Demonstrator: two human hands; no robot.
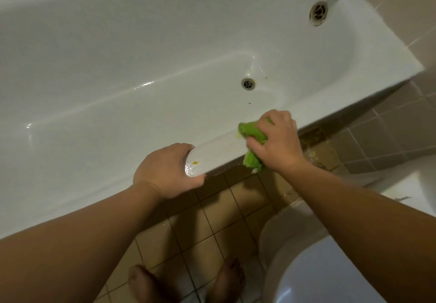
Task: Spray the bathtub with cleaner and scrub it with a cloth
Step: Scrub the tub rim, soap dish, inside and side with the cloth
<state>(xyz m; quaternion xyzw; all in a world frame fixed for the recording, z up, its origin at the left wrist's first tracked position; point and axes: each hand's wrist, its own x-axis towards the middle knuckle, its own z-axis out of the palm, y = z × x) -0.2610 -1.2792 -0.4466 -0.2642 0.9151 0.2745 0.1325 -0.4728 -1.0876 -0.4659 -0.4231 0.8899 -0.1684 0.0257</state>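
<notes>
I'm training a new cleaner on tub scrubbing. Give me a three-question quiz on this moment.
1. True or false: the right hand grips the green cloth on the bathtub rim.
2. Where does the left hand rest?
A. on the floor drain
B. on the tub's near rim
C. on the overflow drain
3. Fill in: a small ____ spot lies on the rim beside the left hand.

Key: 1 true; 2 B; 3 yellow.
</notes>
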